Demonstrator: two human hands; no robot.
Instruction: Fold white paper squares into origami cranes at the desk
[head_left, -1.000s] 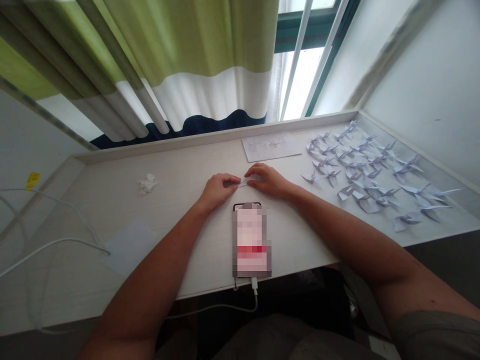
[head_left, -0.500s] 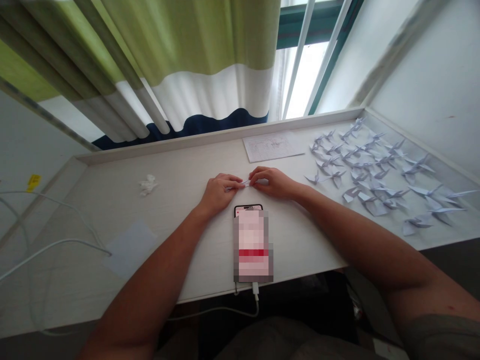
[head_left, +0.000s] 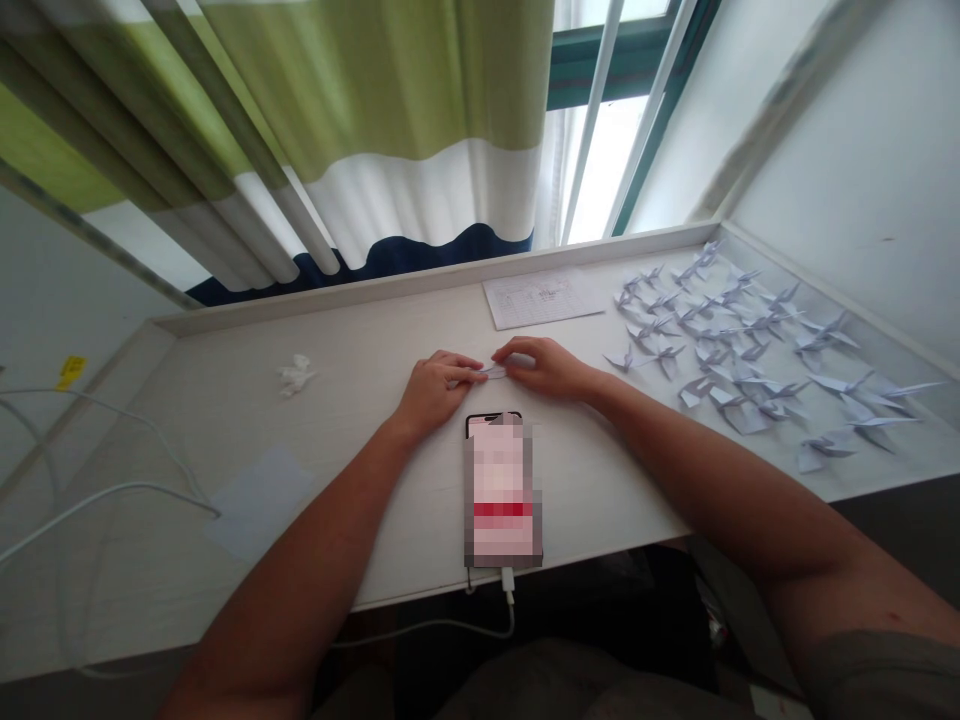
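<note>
The curtain [head_left: 360, 130] is cut off by the upper edge and hides most of the window [head_left: 600, 130] at twelve o'clock. The white desk [head_left: 360, 340] runs out of view at nine o'clock, and both forearms cross its near edge. The phone [head_left: 501, 490] lies flat just at six o'clock from the hands, its screen blurred beyond reading.

The small paper piece [head_left: 495, 371] rests on the desk at the centre, between the two hands. So little of it shows past the fingertips that its fold cannot be made out. The left hand [head_left: 435, 385] lies knuckles up, fingers drawn close, tips pinching the piece's left end. The right hand [head_left: 544, 365] meets it from three o'clock, fingers likewise narrow on the right end. The thumbs are hidden.

A flock of paper cranes [head_left: 750, 350] covers the desk at three o'clock, well apart from the hands. A loose white cable [head_left: 112, 490] curves in at eight o'clock, beside a pale blank sheet [head_left: 259, 500]. A printed sheet [head_left: 541, 297] lies at one o'clock, its print too faint to read. A charging lead [head_left: 450, 628] hangs from the phone's near end. A crumpled scrap [head_left: 296, 373] sits at nine o'clock, with a yellow tag [head_left: 70, 372] farther out.
</note>
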